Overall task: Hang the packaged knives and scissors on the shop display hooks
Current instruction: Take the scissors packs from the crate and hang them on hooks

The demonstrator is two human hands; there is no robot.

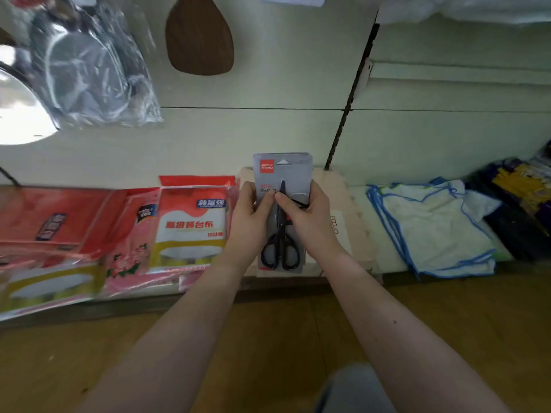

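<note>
Upper left: crinkled clear plastic bag [89,67] over dark round ware, glossy, hung on the pale wall panel [253,129].
Above centre: brown wooden paddle-shaped board [199,37], smooth, rounded at the bottom.
Lower left, on the low shelf: red-and-white tablecloth packets [190,225], shiny film, flat and rectangular.
Centre: left hand [252,217], fingers closed on the left edge of the scissors pack [281,210], thumb across the front.
The scissors pack: grey card stack, upright, red logo square at top left, hang slot at top, black scissors with looped handles pointing down; held just before the shelf.
Right hand [307,216]: fingers clamped on the pack's right edge, thumb on its face.
Right: white cloths with blue trim [432,231], soft, folded flat.
</note>
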